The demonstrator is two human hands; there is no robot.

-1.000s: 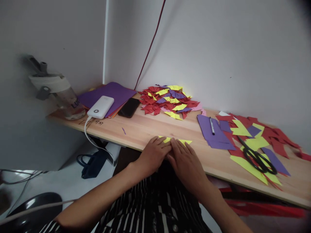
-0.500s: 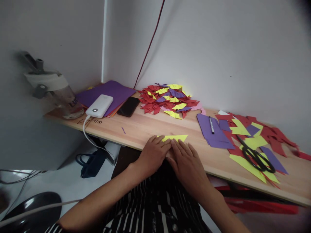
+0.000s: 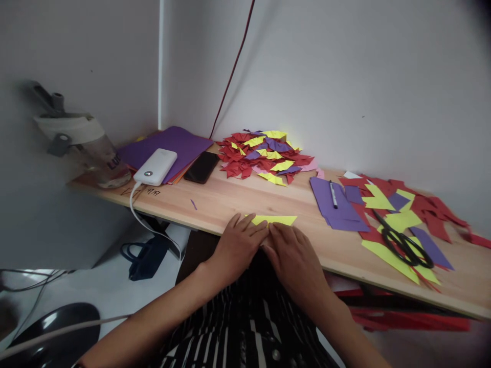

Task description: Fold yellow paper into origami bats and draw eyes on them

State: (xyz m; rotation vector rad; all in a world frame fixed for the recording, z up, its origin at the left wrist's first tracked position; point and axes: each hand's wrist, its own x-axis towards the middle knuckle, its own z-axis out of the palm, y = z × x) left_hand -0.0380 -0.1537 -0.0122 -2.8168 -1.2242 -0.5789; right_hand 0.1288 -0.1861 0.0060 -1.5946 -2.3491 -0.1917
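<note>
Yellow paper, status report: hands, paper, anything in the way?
Both open and flat: left hand, right hand, pressing yellow paper. Paper lies flat at near edge of table. Nothing blocking; scissors off right.

Matt yellow paper (image 3: 276,220) on smooth pale wood desk (image 3: 230,197); glossy black phone (image 3: 202,167)

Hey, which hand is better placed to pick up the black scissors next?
Probably the right hand: the scissors lie to its right on the desk, so it need not reach across. The left hand could hold down the yellow paper.
</note>
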